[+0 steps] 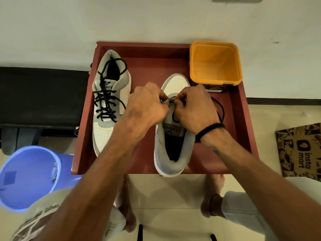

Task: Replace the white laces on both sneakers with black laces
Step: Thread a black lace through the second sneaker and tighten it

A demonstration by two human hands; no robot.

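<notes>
On the red counter (147,70) we see two grey-and-white sneakers. The left sneaker (111,100) lies with its toe toward us and is already laced in black; its black lace (106,101) crosses the eyelets and loops round the collar at the far end. The right sneaker (173,133) points away from us, heel at the near edge of the counter, just right of centre.

Both our hands meet over its lower eyelets, near the toe. The left hand (145,106) has its fingers (164,96) curled and pinching at the eyelet row. The right hand (194,108) pinches there too, fingertips almost touching the left's. What each pinches seems to be the second lace (221,108), though the knuckles hide the spot. That lace trails in a loop on the counter to the right of the sneaker and passes under the right wrist.

An orange tub (215,63) stands at the far right corner. A blue bucket (29,176) sits on the floor, near left.
</notes>
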